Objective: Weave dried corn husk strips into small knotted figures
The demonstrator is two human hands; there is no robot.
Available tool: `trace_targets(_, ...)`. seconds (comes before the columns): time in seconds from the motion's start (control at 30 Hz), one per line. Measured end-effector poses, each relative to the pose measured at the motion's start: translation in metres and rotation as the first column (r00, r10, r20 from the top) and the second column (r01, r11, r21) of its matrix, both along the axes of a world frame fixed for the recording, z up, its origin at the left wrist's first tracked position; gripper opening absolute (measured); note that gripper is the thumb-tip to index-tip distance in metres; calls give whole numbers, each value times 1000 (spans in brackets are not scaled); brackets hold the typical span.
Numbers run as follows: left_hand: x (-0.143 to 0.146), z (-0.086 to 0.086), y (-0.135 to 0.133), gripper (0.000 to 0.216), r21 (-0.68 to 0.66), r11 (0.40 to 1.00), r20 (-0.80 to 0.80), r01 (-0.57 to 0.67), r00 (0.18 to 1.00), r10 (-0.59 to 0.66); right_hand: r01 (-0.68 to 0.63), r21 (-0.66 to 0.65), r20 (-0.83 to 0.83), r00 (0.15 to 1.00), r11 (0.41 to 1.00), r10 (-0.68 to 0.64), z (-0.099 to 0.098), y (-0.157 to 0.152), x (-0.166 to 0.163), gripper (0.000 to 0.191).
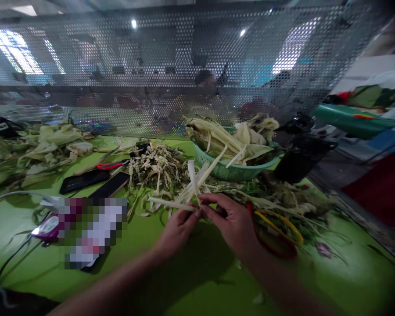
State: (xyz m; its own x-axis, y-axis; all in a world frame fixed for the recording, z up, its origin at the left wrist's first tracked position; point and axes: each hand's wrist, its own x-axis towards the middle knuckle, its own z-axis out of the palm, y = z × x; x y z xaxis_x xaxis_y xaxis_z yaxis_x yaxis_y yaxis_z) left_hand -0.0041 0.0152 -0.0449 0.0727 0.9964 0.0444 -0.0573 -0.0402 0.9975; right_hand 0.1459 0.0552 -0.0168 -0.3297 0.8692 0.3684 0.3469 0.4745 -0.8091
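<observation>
Slanting inward, left hand [176,228] and right hand [235,219] pinch pale strips [193,180], fingers [219,199] closed.

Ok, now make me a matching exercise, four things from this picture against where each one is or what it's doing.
1. Pale strips
2. Basket
3. Perforated screen
4. Red and yellow handles

A. Standing behind the green table
B. Just right of the right hand
C. Held in the fingertips of the right hand and the left hand
D. Heaped with husks

Pairs: 1-C, 2-D, 3-A, 4-B.
</observation>
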Motion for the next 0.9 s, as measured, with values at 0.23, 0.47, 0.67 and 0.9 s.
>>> trace_targets(0.23,0,-6,2,31,3,1000,16,12,1000,-12,-28,-268,-266,963,963,-46,1,7,-2,32)
trace_targets(0.47,2,0,-3,30,-21,1000,20,15,1000,-15,-91,-444,-430,894,891,-124,0,14,-1,32)
trace_targets(0.67,1,1,-2,29,-155,988,88,-13,996,27,-83,-423,-522,837,902,-167,-4,17,0,27)
trace_targets(0.9,-1,-4,-1,28,-243,969,183,45,983,0,-41,-436,-547,805,899,-228,-2,22,2,29)
